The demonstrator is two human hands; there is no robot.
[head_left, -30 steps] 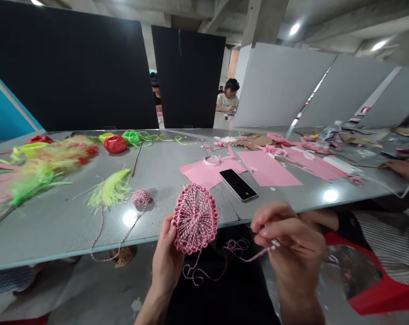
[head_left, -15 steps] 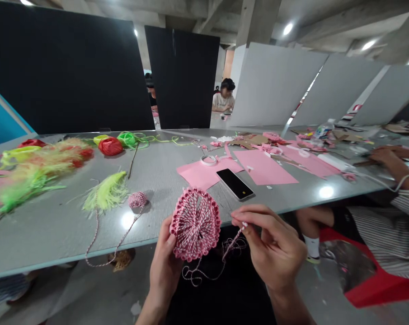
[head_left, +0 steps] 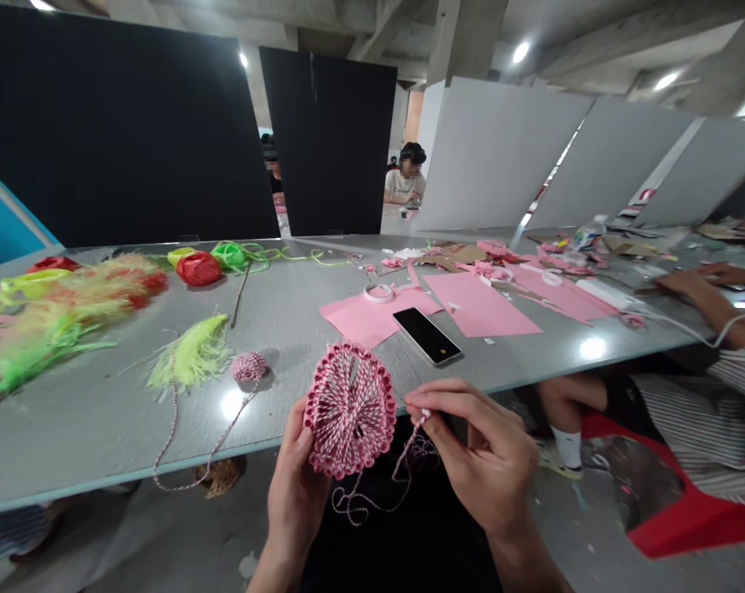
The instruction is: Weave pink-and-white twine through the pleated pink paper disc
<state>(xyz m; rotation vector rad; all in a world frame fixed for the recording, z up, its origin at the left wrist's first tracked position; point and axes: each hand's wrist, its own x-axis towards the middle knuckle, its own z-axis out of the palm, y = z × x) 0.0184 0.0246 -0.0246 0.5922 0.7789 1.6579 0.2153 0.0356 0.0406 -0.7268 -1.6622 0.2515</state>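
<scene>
right hand (head_left: 477, 457) nearer the woven twine disc (head_left: 351, 410), pinching its strand (head_left: 416, 436); left hand (head_left: 295, 486) gripping its edge (head_left: 310, 420)

The woven disc (head_left: 351, 410) was an oval of pink-and-white twine, its strands crossing the middle like spokes inside a thick, looped pink rim. It stood tilted, gripped along its lower edge by the left grip (head_left: 295, 486). A loose twine strand (head_left: 411, 441) ran down from the pinch of the right grip (head_left: 480, 457) into tangled loops below the disc.
</scene>
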